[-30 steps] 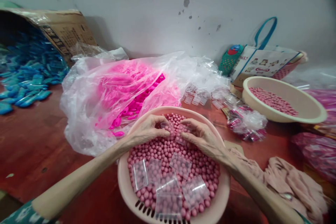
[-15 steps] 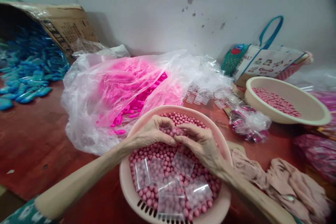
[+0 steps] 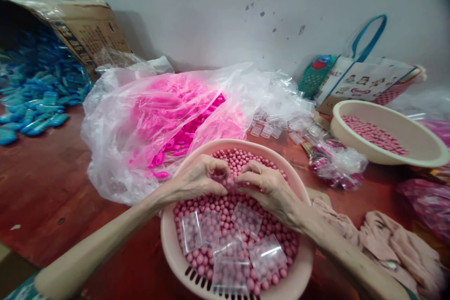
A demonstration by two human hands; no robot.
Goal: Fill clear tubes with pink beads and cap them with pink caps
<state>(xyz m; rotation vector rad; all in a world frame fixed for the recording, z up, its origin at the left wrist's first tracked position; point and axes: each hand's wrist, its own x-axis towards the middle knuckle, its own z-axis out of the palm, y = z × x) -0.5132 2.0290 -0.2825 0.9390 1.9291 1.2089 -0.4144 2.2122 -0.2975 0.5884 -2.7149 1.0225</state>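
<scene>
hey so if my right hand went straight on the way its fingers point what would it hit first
Probably your left hand, directly opposite your right hand; depth is unclear, so the glossy, round pink beads beneath might come first.

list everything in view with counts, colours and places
basket: one, pale pink, front centre
beads: many, pink, in basket
sheets: about six, clear, on beads
bag: one, translucent white, behind basket
pink parts: many, pink, in bag
clear pieces: many, clear, right of bag
blue parts: many, blue, far left
carton: one, brown, back left
bowl: one, cream, right
pellets: many, pink, in bowl
tote: one, white and blue, back right
pouch: one, green, left of tote
packets: count unclear, magenta and clear, beside bowl
cloth: count unclear, pale pink, lower right
bundle: one, magenta, right edge
table: one, red, underneath
wall: one, grey, back
sleeves: two, green, bottom edge
left hand: one, bare, over beads
right hand: one, bare, over beads
</scene>
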